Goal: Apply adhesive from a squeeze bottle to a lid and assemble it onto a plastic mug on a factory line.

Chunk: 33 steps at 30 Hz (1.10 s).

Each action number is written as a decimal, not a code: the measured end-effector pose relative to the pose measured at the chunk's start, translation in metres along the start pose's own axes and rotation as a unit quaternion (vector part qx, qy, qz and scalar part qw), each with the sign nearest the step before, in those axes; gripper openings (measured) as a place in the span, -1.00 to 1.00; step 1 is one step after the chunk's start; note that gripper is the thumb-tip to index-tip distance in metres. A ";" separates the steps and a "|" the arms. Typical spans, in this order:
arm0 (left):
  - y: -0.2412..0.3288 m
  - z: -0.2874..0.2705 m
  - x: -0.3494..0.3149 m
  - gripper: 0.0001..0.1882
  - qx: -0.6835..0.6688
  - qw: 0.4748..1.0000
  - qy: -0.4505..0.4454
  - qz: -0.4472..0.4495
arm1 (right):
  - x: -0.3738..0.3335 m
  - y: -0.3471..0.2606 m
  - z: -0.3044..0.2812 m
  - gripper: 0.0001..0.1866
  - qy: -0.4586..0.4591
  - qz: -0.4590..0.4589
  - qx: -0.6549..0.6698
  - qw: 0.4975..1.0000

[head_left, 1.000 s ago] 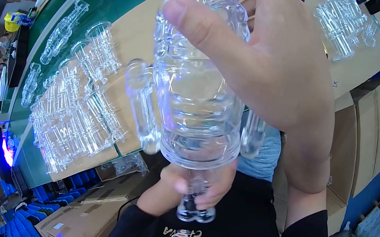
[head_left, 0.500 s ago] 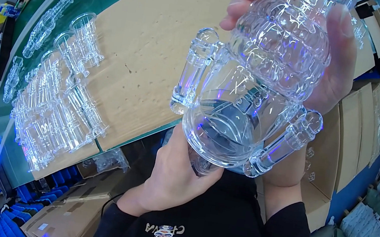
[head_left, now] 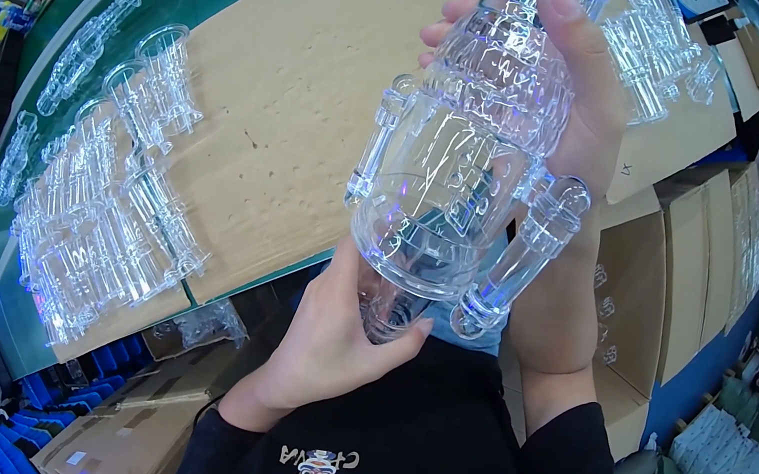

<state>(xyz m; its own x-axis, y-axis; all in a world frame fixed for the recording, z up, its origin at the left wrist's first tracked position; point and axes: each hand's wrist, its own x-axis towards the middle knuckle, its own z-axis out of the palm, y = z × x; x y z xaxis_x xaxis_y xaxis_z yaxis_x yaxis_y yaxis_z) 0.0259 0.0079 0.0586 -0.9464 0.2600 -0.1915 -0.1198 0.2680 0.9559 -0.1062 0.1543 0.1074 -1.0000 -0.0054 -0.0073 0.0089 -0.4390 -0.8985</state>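
Head view, left to right. Far left of my grip, rows of clear plastic pieces (head_left: 98, 218) lie on a tan cardboard sheet (head_left: 290, 110), which covers the green counter (head_left: 84, 12). Below them, beside the counter's edge and well apart from my hands, sits a crumpled clear bag (head_left: 212, 324) and a brown carton (head_left: 132, 432).

My left hand (head_left: 329, 350) comes up from below, its grip clamped on the narrow lower end of a clear plastic bottle-shaped piece (head_left: 457, 170); the thumb lies across the bottom rim and the fingers are hidden behind it. The piece is held in the air above my chest, tilted, its wide end toward me and its narrower end up and away. 2 small tubular columns stand out from its body: 1 on the side left of my grip, 1 on the right, just beside my right forearm.

My right hand (head_left: 575, 109) closes round the upper part of the same piece, thumb on the near face, fingertips showing past the left edge. Both grips are thus shut on the 1 piece.

Right of the grip, more clear pieces (head_left: 657, 42) lie on another cardboard sheet, and flat brown cartons (head_left: 692, 252) stand beyond.
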 end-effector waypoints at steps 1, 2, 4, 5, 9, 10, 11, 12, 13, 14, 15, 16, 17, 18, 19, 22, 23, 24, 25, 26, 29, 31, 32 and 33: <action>0.000 0.000 0.001 -0.25 -0.006 1.000 0.004 0.002 | 0.002 0.000 0.000 -0.40 -0.004 -0.001 -0.011 1.000; -0.001 0.000 0.002 -0.25 -0.006 1.000 0.004 0.003 | 0.003 0.001 -0.002 -0.40 -0.004 -0.002 -0.013 1.000; -0.001 -0.001 0.004 -0.25 -0.006 1.000 0.011 0.013 | 0.006 0.006 -0.011 -0.43 -0.068 0.004 0.077 0.995; -0.001 -0.002 0.005 -0.26 -0.005 1.000 0.018 0.019 | 0.007 0.010 -0.015 -0.45 -0.104 0.007 0.122 0.987; 0.005 -0.004 0.012 -0.28 0.001 1.000 0.014 -0.001 | -0.002 0.035 -0.028 -0.24 -0.137 0.081 0.270 0.950; 0.008 -0.004 0.015 -0.29 0.003 1.000 0.005 -0.017 | -0.004 0.038 -0.030 -0.24 -0.132 0.074 0.295 0.944; 0.007 -0.008 0.016 -0.29 0.007 0.999 0.002 -0.037 | -0.005 0.042 -0.032 -0.24 -0.131 0.073 0.323 0.935; 0.007 -0.014 0.016 -0.29 0.014 0.999 0.029 -0.028 | -0.005 0.042 -0.032 -0.25 -0.141 0.060 0.318 0.936; 0.007 -0.020 0.015 -0.33 0.027 0.997 0.059 0.039 | -0.006 0.036 -0.034 -0.25 -0.146 0.043 0.310 0.938; 0.004 -0.025 0.016 -0.36 0.042 0.990 0.089 0.104 | -0.005 0.031 -0.035 -0.25 -0.169 0.043 0.312 0.934; -0.001 -0.030 0.017 -0.40 0.059 0.977 0.118 0.169 | -0.002 0.023 -0.036 -0.26 -0.166 0.028 0.312 0.935; -0.003 -0.033 0.018 -0.43 0.074 0.959 0.143 0.233 | 0.002 0.011 -0.036 -0.27 -0.161 0.012 0.310 0.937; -0.009 -0.036 0.019 -0.43 0.081 0.954 0.160 0.240 | 0.007 -0.001 -0.034 -0.28 -0.171 -0.008 0.313 0.934; -0.019 -0.039 0.022 -0.48 0.069 0.949 0.205 0.228 | 0.012 -0.013 -0.028 -0.28 -0.181 -0.027 0.317 0.931; -0.030 -0.042 0.026 -0.53 0.055 0.943 0.245 0.217 | 0.015 -0.023 -0.021 -0.28 -0.196 -0.030 0.318 0.927; -0.051 -0.052 0.031 -0.63 0.031 0.923 0.330 0.196 | 0.026 -0.051 0.011 -0.28 -0.139 -0.184 -0.037 0.972; -0.058 -0.056 0.032 -0.67 0.041 0.924 0.337 0.176 | 0.038 -0.057 0.027 -0.28 -0.155 -0.231 -0.209 0.937; -0.062 -0.058 0.035 -0.70 0.050 0.927 0.339 0.156 | 0.052 -0.057 0.045 -0.28 -0.158 -0.238 -0.206 0.936; -0.066 -0.059 0.036 -0.74 0.058 0.929 0.340 0.134 | 0.066 -0.055 0.068 -0.29 -0.199 -0.263 -0.348 0.878; -0.071 -0.061 0.036 -0.77 0.066 0.929 0.347 0.109 | 0.086 -0.051 0.092 -0.31 -0.240 -0.282 -0.477 0.797; -0.076 -0.062 0.037 -0.81 0.085 0.932 0.341 0.086 | 0.164 0.005 0.138 -0.37 -0.252 -0.400 -0.637 0.609; -0.078 -0.064 0.041 -0.86 0.091 0.932 0.326 0.129 | 0.212 0.045 0.161 -0.40 -0.260 -0.365 -0.699 0.557; -0.077 -0.065 0.044 -0.87 0.086 0.937 0.320 0.114 | 0.233 0.064 0.171 -0.41 -0.267 -0.332 -0.726 0.540; -0.076 -0.067 0.046 -0.88 0.083 0.940 0.315 0.098 | 0.251 0.085 0.180 -0.41 -0.275 -0.299 -0.749 0.524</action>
<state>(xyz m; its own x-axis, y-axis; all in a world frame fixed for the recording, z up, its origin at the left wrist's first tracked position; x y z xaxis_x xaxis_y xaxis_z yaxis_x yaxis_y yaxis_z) -0.0289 -0.0624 -0.0083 -0.9415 -0.2680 0.2042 0.0740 0.4268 0.9013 -0.3557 -0.0460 0.1085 -0.6684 -0.7073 0.2303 -0.7282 0.6853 -0.0088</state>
